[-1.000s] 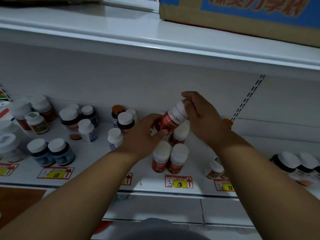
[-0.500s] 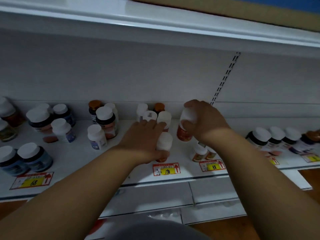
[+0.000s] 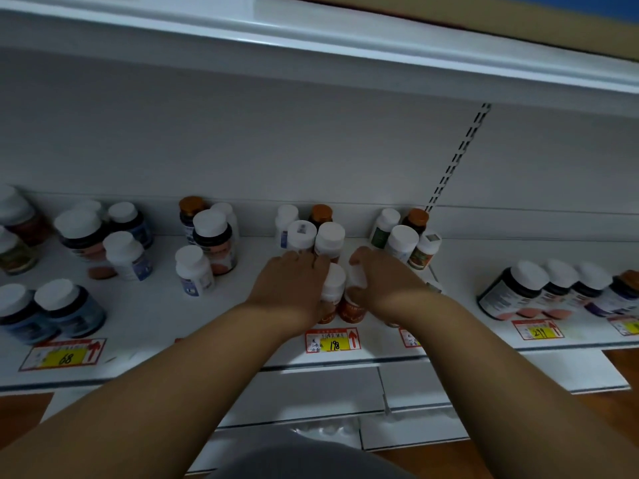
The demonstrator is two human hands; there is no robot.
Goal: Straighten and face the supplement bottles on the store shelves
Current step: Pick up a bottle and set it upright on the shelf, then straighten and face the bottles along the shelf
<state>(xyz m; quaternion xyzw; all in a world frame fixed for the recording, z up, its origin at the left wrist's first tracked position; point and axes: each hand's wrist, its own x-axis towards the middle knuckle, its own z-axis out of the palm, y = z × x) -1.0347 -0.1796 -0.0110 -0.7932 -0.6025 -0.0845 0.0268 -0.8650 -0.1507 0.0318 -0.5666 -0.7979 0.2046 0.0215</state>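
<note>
Landmark: the price tag marked 198 on the front edge of the white shelf.
Red bottles: two white-capped red bottles, left one and right one, stand upright, touching, just behind the tag.
Left hand: fingers curl round the left red bottle.
Right hand: fingers curl over the right red bottle's cap.
Other bottles: further white-capped bottles stand behind the pair, farther from the tag.
</note>
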